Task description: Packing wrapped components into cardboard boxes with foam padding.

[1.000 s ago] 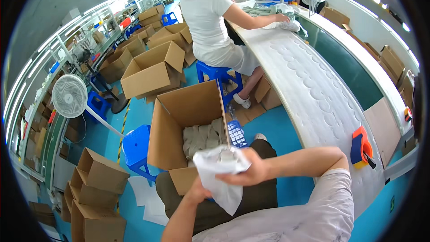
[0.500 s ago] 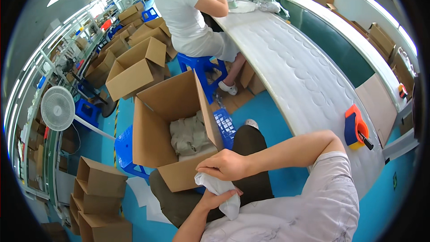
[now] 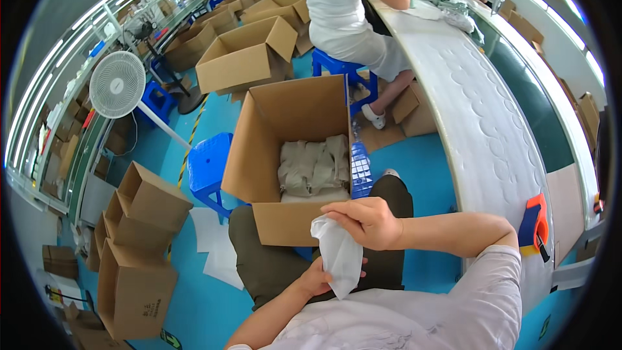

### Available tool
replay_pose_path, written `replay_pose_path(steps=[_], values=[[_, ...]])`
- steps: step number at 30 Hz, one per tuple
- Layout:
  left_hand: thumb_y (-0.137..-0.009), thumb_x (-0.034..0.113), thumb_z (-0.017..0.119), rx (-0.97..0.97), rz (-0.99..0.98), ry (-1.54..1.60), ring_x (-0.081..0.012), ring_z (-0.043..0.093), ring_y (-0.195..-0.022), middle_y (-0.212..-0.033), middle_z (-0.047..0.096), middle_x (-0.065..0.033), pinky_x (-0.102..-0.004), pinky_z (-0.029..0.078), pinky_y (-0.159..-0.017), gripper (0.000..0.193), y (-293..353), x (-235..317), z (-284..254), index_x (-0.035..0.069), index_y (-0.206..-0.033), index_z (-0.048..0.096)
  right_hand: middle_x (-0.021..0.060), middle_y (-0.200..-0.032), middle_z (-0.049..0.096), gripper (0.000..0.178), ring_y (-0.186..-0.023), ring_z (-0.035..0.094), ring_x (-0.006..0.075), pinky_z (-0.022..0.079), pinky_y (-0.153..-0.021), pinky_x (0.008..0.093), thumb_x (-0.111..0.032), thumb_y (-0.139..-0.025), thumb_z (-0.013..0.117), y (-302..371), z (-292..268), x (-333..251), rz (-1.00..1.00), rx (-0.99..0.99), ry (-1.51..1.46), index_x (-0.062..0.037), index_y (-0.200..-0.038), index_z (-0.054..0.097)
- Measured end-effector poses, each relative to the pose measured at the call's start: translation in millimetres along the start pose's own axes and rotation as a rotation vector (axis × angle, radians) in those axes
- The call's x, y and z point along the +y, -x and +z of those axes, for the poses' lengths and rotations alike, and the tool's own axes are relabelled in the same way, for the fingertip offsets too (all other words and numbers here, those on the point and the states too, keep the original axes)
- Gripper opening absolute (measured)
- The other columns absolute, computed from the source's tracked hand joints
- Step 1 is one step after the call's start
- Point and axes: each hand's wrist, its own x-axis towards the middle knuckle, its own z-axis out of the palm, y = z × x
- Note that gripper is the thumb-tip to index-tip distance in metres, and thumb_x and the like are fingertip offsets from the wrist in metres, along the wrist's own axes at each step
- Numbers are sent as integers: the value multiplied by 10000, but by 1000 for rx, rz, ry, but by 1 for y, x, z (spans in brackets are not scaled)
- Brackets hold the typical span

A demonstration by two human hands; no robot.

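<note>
A thin, whitish plastic bag [image 3: 342, 260] is held over my lap, its contents not visible. My left hand [image 3: 317, 279] is closed around its lower part, with fingertips showing on its far side. At the top edge, my right hand [image 3: 377, 223] has its fingers and thumb pressed together on the bag. Just beyond my hands stands an open cardboard box [image 3: 285, 225] between my knees. Inside it lie several similar pale, wrapped packets [image 3: 313, 165], side by side.
A long white-covered workbench [image 3: 476, 129] runs along the right, bearing an orange and blue tape dispenser [image 3: 534, 223]. Ahead, a co-worker [image 3: 343, 6] sits on a blue stool. On the left are a blue stool [image 3: 210, 162], a fan [image 3: 117, 84] and empty cartons [image 3: 137, 285].
My view has turned left, so the scene sits further right. The bag now hangs more upright and spread out, and my right hand has shifted to its top edge.
</note>
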Motion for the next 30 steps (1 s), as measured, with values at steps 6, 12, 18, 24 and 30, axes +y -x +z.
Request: replay_pose_path(steps=[6,12,18,24,30], values=[[-1020,538,444,274,32,267,-341,685,-971,-1266,614,-207,-362,576,-624,625,1,-3,-7,91,-1457,462,118,-805,721,168,-660,704,255,580,-595,308,4,-894,717,-1,-4,2,-50,10,84,3,-1061,709],[-1055,570,280,523,35,142,-329,691,-823,-1162,667,-125,-323,487,-513,604,0,3,-11,120,-1381,517,128,-853,717,212,-699,707,260,584,-594,341,-70,-863,763,-4,0,-4,-197,-206,131,9,-1049,700],[-1065,579,261,652,99,63,-368,714,-893,-1264,660,-134,-334,508,-527,631,8,19,-3,121,-1436,487,113,-897,711,243,-763,715,278,602,-645,351,-137,-834,816,0,0,1,57,-402,169,-65,-1052,735],[-1089,496,353,677,213,94,-334,712,-943,-1220,687,-150,-407,571,-601,587,25,24,-22,28,-1389,540,135,-871,714,213,-734,715,290,595,-648,368,-155,-844,817,0,1,3,151,-391,38,-45,-1007,735],[-1075,537,364,707,141,-4,-288,654,-1142,-1293,663,-130,-449,552,-868,636,37,40,-26,23,-1402,546,138,-938,759,240,-771,733,267,594,-668,334,-120,-813,844,0,1,-2,306,-439,-91,-27,-1020,765]])
